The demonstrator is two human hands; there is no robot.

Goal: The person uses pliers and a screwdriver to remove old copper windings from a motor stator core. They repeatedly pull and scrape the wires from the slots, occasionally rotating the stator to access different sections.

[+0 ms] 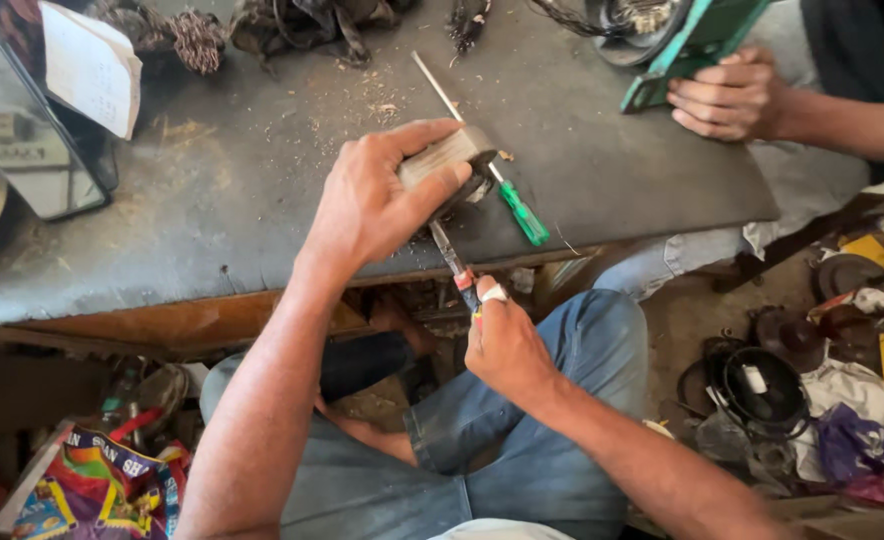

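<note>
From the head view, the left hand point(367, 205) grips a small grey metal block point(440, 160) on the dark worktable point(212, 210). The right hand point(504, 345) is clenched around a screwdriver point(452, 258) whose tip reaches under the block. A green-handled screwdriver point(522, 212) lies just beside it.

Both hands closed in grips, left point(377, 200) extended ahead of right point(507, 345).
</note>
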